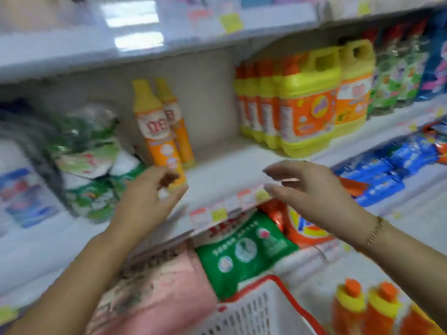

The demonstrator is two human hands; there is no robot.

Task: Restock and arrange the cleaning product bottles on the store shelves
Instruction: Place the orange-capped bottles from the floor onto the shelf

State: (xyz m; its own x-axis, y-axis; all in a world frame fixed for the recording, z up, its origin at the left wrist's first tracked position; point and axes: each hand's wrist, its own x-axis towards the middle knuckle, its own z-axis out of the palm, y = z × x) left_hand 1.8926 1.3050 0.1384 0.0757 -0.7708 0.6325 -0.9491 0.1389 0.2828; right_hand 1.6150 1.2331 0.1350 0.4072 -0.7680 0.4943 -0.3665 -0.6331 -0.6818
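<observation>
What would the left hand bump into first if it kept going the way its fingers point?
The front orange bottle, standing on the shelf just ahead of the left hand. Its base shows between thumb and fingers; the blur hides whether they already touch.

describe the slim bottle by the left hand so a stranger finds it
On the middle shelf, left of the yellow jugs, stand two slim orange bottles with yellow necks. It is the front bottle, partly covering its twin, nearest the left hand.
</observation>
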